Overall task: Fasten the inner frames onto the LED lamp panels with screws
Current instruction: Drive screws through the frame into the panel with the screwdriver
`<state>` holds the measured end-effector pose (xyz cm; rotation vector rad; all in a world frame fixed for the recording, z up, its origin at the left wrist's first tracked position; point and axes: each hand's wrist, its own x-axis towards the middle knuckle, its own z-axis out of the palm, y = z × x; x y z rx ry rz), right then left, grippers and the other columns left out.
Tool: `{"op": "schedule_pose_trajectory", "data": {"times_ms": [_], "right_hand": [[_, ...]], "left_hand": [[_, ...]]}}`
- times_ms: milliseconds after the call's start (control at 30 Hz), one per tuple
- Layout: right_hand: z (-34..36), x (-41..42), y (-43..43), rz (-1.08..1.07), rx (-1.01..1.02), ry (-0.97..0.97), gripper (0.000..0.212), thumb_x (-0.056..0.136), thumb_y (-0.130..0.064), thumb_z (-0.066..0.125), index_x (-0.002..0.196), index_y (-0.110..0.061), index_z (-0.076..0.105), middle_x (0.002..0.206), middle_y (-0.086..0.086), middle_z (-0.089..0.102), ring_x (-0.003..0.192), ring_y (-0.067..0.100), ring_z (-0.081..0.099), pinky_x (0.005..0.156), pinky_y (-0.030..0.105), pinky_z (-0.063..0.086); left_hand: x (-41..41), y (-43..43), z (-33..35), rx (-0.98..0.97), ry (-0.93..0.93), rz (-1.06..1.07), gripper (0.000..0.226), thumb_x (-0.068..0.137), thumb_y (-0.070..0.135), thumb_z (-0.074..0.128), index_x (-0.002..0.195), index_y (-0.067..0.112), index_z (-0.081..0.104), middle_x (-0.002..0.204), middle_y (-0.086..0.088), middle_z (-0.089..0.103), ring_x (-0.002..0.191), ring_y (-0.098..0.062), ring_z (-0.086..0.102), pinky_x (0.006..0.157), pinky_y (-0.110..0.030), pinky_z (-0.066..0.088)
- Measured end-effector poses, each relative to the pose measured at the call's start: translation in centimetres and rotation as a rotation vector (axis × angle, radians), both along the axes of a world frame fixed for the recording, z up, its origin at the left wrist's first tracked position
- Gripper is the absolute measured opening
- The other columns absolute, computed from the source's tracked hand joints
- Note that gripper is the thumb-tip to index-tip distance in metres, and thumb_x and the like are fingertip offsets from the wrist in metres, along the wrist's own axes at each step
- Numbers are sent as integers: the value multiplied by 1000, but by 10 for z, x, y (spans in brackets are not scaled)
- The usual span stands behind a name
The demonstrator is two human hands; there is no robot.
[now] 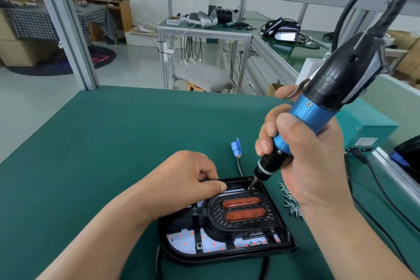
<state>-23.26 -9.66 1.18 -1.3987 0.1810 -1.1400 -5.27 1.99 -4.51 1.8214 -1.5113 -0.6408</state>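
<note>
Here the lamp panel (pixel 281 246) lies flat on the green table (pixel 113 143), close in front of the person; its black inner frame (pixel 241 225) sits inside the rim, with two orange strips (pixel 241 202) side by side in the raised middle part and a white board (pixel 181 241) dotted with red showing through the openings at the near side. The left hand (pixel 188 182) rests on the far left edge of the lamp panel, fingers curled and thumb pressed against the rim, so it grips that edge. The right hand (pixel 302 166) is wrapped tight round the blue barrel of an electric screwdriver (pixel 318 109), which leans up and away to the right; its bit comes down on the far right corner of the inner frame (a small bright spot sits under the tip, too small to name for sure). A thick black cord (pixel 354 0) loops out of the top of the screwdriver. Loose screws (pixel 291 202) lie in a little heap on the table just right of the lamp panel, partly behind the right hand; a blue plug (pixel 236 148) on a thin wire stands just beyond the far edge; a teal box (pixel 368 129) sits at the right edge of the table.
</note>
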Motion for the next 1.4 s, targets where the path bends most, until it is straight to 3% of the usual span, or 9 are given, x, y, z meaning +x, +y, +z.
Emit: {"op": "schedule_pose_trajectory", "data": {"times_ms": [300,533,633,800,933,1033,1133,1200,1400], "right_hand": [[1,2,-4,44,47,4,19,79,-19,66,92,-32,68,63,5,50,53,27,43,56,34,51],[-2,1,-5,79,-81,57,25,84,-14,65,105,-30,66,67,6,54,54,27,52,61,38,49],[-4,-1,-5,85,-93,32,33,85,-13,65,117,-24,64,71,6,54,55,28,53,62,41,50],[-7,-3,-10,53,21,-80,32,87,-13,62,119,-18,61,73,6,52,56,25,51,62,38,50],[-10,-3,-19,23,145,-191,28,93,-19,60,121,-18,56,77,4,51,59,21,49,64,35,49],[-12,-5,-25,-1,219,-243,21,98,-20,56,119,-20,57,79,1,50,62,17,48,65,32,49],[-16,-7,-31,-37,310,-279,16,103,-21,52,119,-21,56,81,-1,51,65,16,48,67,31,50],[-18,-7,-35,-61,371,-299,15,104,-23,53,119,-22,56,81,-2,52,66,16,49,68,31,50],[-23,-8,-41,-108,468,-322,15,104,-23,55,118,-20,58,80,-2,53,66,15,51,68,29,52]], "left_hand": [[0,-1,0,7,-6,3,32,88,37,82,69,17,66,69,11,52,55,-5,43,55,-21,37],[1,-1,-1,9,-7,6,32,88,38,83,69,18,66,73,-1,56,55,-5,42,56,-25,38],[2,-1,-1,29,12,12,31,88,38,83,70,17,68,63,8,51,53,-5,40,54,-22,36],[2,0,-3,66,79,22,29,88,41,81,74,17,71,52,12,42,50,-9,35,50,-20,32],[6,0,-2,79,118,14,38,83,59,75,81,21,77,60,12,49,57,-8,41,55,-21,37],[12,-1,-1,15,177,50,36,98,53,69,87,20,79,61,18,53,55,1,45,58,-14,38],[19,-4,-3,-20,475,161,23,101,35,66,100,17,81,64,19,50,55,-1,42,55,-14,35],[24,-6,-4,-16,792,260,22,105,15,57,109,6,76,76,3,53,62,-9,42,56,-22,35],[34,-2,1,-142,1455,257,46,94,-25,33,128,-16,62,113,-24,62,98,-26,68,76,-24,61]]}}
